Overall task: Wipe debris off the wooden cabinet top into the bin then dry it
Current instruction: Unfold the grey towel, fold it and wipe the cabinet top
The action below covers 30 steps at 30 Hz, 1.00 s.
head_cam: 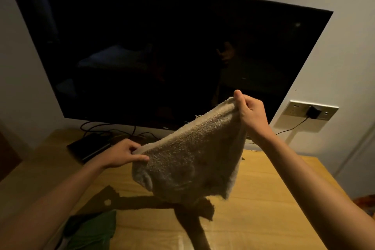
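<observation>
While a dark television (162,46) fills the wall behind, the wooden cabinet top (263,199) spreads below it as the worktop, lit yellow and crossed by the shadow of the arms and cloth. Above this worktop a beige terry towel (192,158) hangs in the air, stretched between both hands and clear of the wood. The right hand (250,114) is raised higher and pinches the towel's upper corner between curled fingers and thumb. The left hand (123,155) is lower and grips the opposite edge, thumb on top. A green cloth (95,229) lies at the near left edge of the worktop. A black box (89,146) with cables sits under the television, at the back left. On the wall to the right is a socket plate (306,114) with a black plug (313,112) in it.
</observation>
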Tool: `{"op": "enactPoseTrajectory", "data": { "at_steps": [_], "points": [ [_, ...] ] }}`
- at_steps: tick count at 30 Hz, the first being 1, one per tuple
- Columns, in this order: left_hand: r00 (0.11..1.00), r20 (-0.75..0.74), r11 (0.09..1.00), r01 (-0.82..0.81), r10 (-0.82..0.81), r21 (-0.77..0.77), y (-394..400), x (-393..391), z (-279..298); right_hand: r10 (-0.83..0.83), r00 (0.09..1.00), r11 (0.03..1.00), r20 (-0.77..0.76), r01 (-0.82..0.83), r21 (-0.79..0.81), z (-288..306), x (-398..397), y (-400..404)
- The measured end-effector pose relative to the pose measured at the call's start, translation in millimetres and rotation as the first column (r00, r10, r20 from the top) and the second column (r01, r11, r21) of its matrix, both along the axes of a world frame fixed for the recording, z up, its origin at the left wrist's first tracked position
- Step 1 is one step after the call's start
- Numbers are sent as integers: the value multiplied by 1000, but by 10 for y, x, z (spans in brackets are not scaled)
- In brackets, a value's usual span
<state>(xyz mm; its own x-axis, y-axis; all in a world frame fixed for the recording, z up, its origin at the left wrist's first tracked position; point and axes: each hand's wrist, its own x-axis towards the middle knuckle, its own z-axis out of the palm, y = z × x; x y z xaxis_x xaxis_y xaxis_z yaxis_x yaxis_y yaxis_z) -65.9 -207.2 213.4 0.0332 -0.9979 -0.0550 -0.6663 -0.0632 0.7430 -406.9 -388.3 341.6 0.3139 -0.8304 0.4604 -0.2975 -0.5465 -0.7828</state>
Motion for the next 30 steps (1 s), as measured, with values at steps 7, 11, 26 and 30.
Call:
{"op": "enactPoseTrajectory", "data": {
  "at_steps": [7,11,26,30],
  "points": [
    [978,-177,993,-117,112,-22,44,34,-14,-422,885,807,196,268,527,-278,-109,-112],
    [897,-407,984,-176,173,30,20,-93,86,-588,778,617,221,255,744,-362,-143,-50],
    [616,-788,1000,-28,11,-8,-292,-1000,599,191,972,904,138,-229,362,-465,717,1273],
    [756,-654,995,-34,-34,-92,-195,-968,603,282,951,932,-126,-240,270,-437,670,1204]
  ]
}}
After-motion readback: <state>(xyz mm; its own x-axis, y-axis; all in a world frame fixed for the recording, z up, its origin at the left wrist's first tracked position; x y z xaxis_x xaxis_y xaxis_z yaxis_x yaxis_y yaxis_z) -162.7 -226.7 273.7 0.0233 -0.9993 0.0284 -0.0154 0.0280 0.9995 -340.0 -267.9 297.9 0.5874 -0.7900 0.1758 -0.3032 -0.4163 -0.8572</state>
